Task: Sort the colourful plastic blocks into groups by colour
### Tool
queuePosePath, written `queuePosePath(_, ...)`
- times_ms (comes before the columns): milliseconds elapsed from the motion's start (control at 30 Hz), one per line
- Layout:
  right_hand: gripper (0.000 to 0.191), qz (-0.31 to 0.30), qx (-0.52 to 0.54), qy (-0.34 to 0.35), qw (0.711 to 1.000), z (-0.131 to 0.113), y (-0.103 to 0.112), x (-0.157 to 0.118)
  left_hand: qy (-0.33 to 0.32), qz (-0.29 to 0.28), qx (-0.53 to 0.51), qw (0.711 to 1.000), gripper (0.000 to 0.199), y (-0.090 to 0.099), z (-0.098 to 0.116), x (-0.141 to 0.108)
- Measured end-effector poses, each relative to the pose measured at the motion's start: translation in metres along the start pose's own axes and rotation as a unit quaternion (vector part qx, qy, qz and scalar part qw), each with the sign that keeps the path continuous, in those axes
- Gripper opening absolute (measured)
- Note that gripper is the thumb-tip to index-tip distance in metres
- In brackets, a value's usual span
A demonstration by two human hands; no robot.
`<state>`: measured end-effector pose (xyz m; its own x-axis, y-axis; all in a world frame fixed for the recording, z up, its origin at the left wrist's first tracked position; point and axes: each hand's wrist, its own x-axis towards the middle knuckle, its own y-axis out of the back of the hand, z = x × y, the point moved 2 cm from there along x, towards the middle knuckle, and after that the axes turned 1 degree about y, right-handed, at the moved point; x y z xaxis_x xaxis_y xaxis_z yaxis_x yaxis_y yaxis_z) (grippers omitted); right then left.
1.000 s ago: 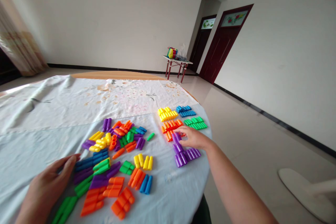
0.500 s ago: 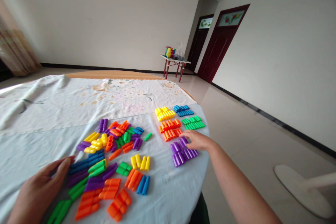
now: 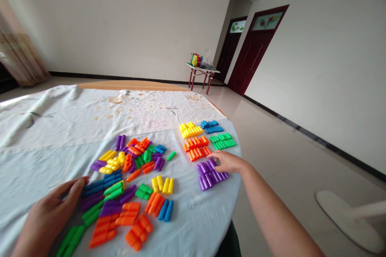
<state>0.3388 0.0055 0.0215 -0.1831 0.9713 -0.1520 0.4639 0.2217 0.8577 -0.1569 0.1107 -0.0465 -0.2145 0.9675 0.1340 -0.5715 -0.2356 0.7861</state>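
My right hand (image 3: 227,162) rests at the right side of a sorted group of purple blocks (image 3: 209,174), its fingertips touching them. Beyond it lie sorted groups of orange blocks (image 3: 196,148), yellow blocks (image 3: 189,129), blue blocks (image 3: 212,127) and green blocks (image 3: 223,141). My left hand (image 3: 50,217) lies flat, fingers apart, at the left edge of a mixed pile of coloured blocks (image 3: 126,180), touching long blue and purple pieces. Neither hand grips anything.
A pale cloth (image 3: 60,128) covers the round table, whose edge (image 3: 235,192) curves close to my right arm. A small red-legged table (image 3: 202,73) with bags stands by dark doors (image 3: 255,50). A white fan base (image 3: 346,217) sits on the floor at right.
My right hand has drawn back from the orange and purple blocks to the right side of the purple group. My left hand has hardly moved.
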Motion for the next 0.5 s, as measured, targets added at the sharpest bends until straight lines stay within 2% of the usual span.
queuePosePath(67,0.053,0.014,-0.003,-0.005,1.000,-0.004,0.004,-0.001,0.028,-0.034,-0.010,0.999,0.045,0.006,0.010,-0.005)
queuePosePath(167,0.046,0.091,0.001,-0.004,0.996,-0.018,0.011,0.000,0.030,-0.054,-0.026,0.998,0.048,0.014,0.026,-0.013)
queuePosePath(233,0.039,0.157,0.020,0.018,0.987,-0.035,0.013,0.004,0.030,-0.058,-0.042,0.997,0.047,0.016,0.032,-0.016)
queuePosePath(300,0.034,0.197,0.047,0.051,0.978,-0.057,0.009,0.011,0.030,-0.064,-0.053,0.996,0.048,0.015,0.033,-0.017)
queuePosePath(367,0.031,0.205,0.075,0.087,0.972,-0.081,-0.001,0.019,0.022,-0.064,-0.055,0.996,0.049,0.014,0.031,-0.017)
queuePosePath(500,0.027,0.167,0.098,0.135,0.972,-0.122,-0.027,0.039,0.009,-0.055,-0.061,0.997,0.048,0.013,0.029,-0.017)
